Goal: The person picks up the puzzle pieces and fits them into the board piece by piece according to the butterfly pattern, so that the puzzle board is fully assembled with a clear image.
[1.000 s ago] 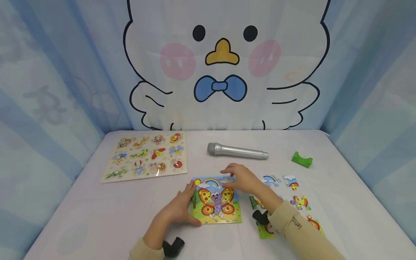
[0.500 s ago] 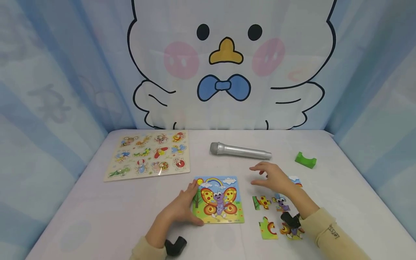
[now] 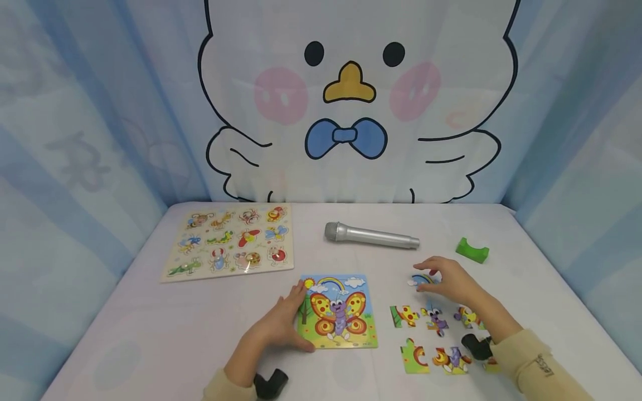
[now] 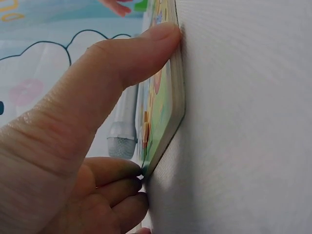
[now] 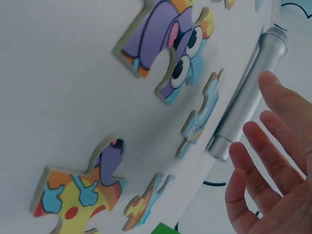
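My left hand (image 3: 278,320) holds the square butterfly puzzle board (image 3: 346,341) by its left side in the head view. The thumb is against the near edge and the fingers meet the left edge; the left wrist view shows the board's thickness beside the thumb. My right hand (image 3: 453,281) hovers over the rainbow puzzle piece (image 3: 417,280), thumb and fingers apart. In the right wrist view its fingers hold nothing, and the rainbow piece (image 5: 202,112) lies on the table beyond them. Nearby are the butterfly-face piece (image 3: 435,319) and the yellow wing piece (image 5: 73,195).
More jigsaw pieces, such as a green-cornered one (image 3: 413,357), lie in rows right of the board. Behind stand a silver toy microphone (image 3: 371,235), a green curved block (image 3: 472,250) and a wooden insect puzzle (image 3: 228,245). A curtain (image 3: 346,172) rises at the table's back.
My right hand has moved from above the board's top right corner rightward to the loose pieces. My left hand stays at the board. The camera's view has shifted slightly.
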The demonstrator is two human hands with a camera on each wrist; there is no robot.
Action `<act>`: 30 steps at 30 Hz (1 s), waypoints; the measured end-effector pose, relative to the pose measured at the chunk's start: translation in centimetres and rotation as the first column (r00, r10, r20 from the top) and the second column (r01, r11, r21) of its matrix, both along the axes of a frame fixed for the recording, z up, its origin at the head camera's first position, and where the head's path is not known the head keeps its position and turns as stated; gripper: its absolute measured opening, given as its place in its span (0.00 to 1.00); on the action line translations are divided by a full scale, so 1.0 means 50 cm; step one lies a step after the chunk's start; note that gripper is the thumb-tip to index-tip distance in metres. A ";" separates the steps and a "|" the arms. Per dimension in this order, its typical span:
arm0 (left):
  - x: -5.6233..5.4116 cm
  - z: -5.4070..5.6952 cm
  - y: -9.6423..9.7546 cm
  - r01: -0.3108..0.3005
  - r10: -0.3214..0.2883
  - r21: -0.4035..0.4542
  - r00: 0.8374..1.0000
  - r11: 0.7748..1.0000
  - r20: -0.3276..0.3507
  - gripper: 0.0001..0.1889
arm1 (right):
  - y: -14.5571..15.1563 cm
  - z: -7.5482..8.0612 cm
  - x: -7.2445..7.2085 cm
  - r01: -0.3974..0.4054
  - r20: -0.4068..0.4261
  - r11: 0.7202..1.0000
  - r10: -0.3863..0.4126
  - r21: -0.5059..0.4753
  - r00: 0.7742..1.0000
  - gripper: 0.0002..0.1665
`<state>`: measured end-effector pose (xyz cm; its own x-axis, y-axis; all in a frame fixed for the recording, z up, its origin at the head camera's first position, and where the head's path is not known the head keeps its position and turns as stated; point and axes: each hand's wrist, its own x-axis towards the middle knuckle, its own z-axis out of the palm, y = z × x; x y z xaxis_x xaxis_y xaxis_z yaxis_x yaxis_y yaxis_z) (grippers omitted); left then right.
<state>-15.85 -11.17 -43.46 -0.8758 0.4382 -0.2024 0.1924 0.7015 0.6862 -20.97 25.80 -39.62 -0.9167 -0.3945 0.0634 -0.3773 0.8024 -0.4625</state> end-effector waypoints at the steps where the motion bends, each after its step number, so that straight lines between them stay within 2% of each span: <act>1: 0.000 0.000 0.000 -0.001 0.001 0.001 1.000 1.000 0.002 0.61 | 0.004 -0.002 -0.001 0.003 0.007 1.000 -0.003 0.005 1.000 0.27; 20: 0.004 0.002 0.001 -0.013 0.013 0.009 1.000 1.000 0.018 0.61 | 0.037 -0.024 -0.023 0.061 0.137 0.993 -0.075 0.106 0.988 0.26; 30: 0.006 0.007 0.002 -0.015 0.015 0.002 1.000 1.000 0.020 0.61 | 0.038 -0.025 -0.027 0.064 0.147 0.992 -0.080 0.113 0.986 0.26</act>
<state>-15.55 -11.08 -43.13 -0.8782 0.4253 -0.2187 0.1680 0.7025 0.6916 -22.30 27.72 -40.84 -0.9388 -0.3240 -0.1167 -0.2492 0.8731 -0.4191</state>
